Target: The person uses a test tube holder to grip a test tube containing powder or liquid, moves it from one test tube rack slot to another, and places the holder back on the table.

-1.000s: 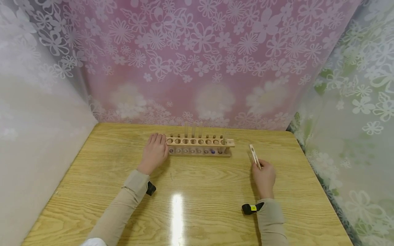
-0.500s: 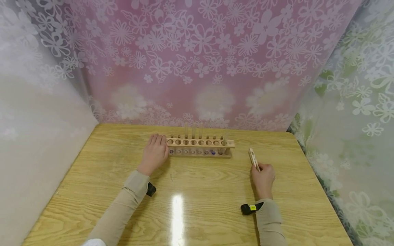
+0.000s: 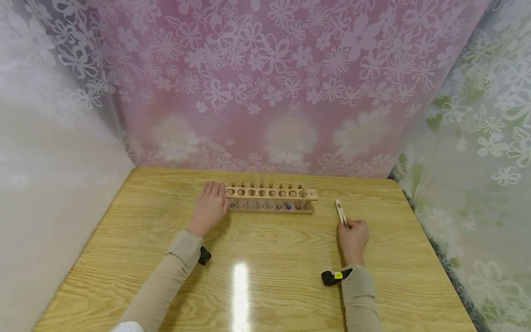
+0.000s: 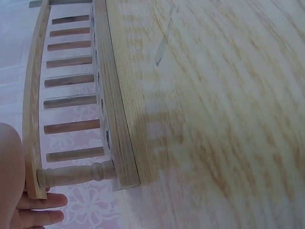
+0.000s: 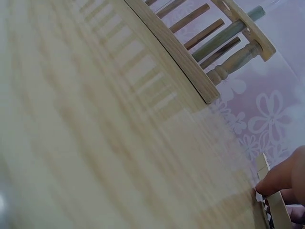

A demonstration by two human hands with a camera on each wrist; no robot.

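Observation:
A wooden test tube rack [image 3: 271, 193] stands towards the back of the table. My left hand [image 3: 210, 205] grips its left end; in the left wrist view the thumb side lies in front of the top board and fingertips [image 4: 45, 217] show beyond it. Clear test tubes [image 3: 262, 177] rise along the rack's back row, and another tube [image 3: 304, 188] stands in the rightmost hole, greenish in the right wrist view. To the right of the rack, my right hand [image 3: 354, 237] holds a wooden test tube clamp [image 3: 340, 212], its far end pointing away from me. Fingers partly hide the clamp.
Glossy wood-grain table [image 3: 282, 258] lies in front of the rack and between the arms, with a bright reflection on it. A pink floral curtain [image 3: 265, 92] hangs behind the back edge. Pale patterned sheets [image 3: 477, 184] close off both sides.
My right hand has shifted slightly left with the clamp, and the clamp's far end sits a little nearer to me. The left hand and the rack have stayed put.

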